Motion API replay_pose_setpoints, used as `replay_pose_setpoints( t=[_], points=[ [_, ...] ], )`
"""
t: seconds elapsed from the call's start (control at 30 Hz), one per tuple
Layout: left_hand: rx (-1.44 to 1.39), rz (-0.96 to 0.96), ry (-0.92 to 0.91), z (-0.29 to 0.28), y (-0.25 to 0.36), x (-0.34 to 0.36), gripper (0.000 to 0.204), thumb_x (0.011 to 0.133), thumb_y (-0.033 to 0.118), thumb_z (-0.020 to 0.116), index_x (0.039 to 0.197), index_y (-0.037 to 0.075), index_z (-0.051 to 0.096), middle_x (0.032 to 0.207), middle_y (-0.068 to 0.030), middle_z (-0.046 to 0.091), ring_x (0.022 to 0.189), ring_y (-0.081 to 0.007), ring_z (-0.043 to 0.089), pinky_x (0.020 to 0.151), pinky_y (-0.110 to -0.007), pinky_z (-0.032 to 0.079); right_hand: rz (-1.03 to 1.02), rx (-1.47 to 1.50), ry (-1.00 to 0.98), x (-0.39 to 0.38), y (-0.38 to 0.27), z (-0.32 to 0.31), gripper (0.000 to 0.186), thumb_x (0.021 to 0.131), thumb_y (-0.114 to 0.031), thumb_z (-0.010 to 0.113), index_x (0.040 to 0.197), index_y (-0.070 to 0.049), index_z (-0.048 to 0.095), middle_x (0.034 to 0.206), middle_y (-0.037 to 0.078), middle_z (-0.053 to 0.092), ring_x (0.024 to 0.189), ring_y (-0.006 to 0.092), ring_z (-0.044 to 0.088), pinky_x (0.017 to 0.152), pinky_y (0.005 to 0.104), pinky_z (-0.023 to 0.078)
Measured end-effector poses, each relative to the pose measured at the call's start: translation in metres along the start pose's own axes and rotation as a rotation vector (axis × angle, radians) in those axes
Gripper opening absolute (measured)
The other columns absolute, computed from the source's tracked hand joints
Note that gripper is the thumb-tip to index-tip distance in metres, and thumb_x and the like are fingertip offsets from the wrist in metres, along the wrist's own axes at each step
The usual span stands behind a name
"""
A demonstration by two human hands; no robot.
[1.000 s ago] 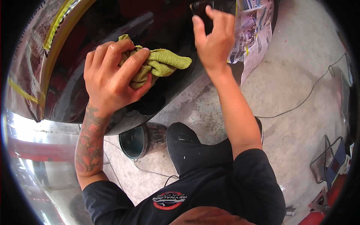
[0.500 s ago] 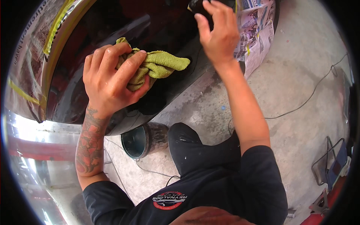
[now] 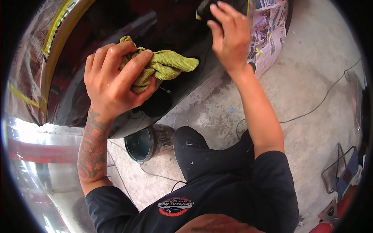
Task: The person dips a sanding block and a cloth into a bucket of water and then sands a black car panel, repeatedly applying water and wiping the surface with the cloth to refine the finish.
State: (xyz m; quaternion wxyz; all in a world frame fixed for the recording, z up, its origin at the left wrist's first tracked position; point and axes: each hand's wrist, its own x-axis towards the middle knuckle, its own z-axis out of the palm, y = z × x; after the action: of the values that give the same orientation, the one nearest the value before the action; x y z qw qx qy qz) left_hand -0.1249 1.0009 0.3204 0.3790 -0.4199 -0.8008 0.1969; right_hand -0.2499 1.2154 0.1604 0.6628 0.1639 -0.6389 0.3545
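A crumpled yellow-green cloth (image 3: 173, 62) is bunched under my left hand (image 3: 112, 79), whose thumb and fingers close round it. It rests against a glossy black car body panel (image 3: 105, 42), which curves across the upper left. Farther up and to the right, my right hand (image 3: 233, 42) grips a small black block (image 3: 204, 11) with a pale yellowish edge. That block meets the panel near the top of the picture; its exact kind I cannot make out. Some of my right fingers lie over it and hide part of it.
Printed masking paper (image 3: 268, 42) covers the panel's right end. Yellow tape (image 3: 54, 29) edges the masked area at left. Below the panel, a dark bucket (image 3: 161, 139) stands on the concrete floor. A thin cable (image 3: 326, 99) crosses the floor at right, near a blue-and-black metal frame (image 3: 347, 174).
My right hand and the black block have shifted slightly right and down in the picture. The left hand stays nearly in place on the cloth.
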Motion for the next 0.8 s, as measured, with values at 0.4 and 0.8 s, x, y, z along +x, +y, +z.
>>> replay_pose_setpoints(
  t=[0.4,0.8],
  points=[
    [-0.005,-0.003,0.002,0.001,0.002,0.000,0.048,0.058,0.025,0.084,0.105,0.020,0.074,0.103,-0.0023,0.065,0.090,-0.0237,0.063,0.075,-0.036,0.045,0.283,0.010,0.042,-0.019,-0.027,0.008,0.035,0.084,-0.014,0.079,0.115,-0.004,0.068,0.110,0.015,0.066,0.106,0.0319,0.061,0.090,0.0391,0.048],
    [-0.001,-0.009,-0.009,0.003,0.000,-0.003,0.051,0.057,0.024,0.084,0.106,0.020,0.074,0.104,-0.0021,0.065,0.090,-0.0234,0.063,0.076,-0.036,0.046,0.444,0.051,0.101,0.020,-0.048,0.007,0.030,0.085,-0.009,0.073,0.111,0.001,0.061,0.102,0.020,0.056,0.097,0.0397,0.057,0.084,0.0448,0.048]
  ],
)
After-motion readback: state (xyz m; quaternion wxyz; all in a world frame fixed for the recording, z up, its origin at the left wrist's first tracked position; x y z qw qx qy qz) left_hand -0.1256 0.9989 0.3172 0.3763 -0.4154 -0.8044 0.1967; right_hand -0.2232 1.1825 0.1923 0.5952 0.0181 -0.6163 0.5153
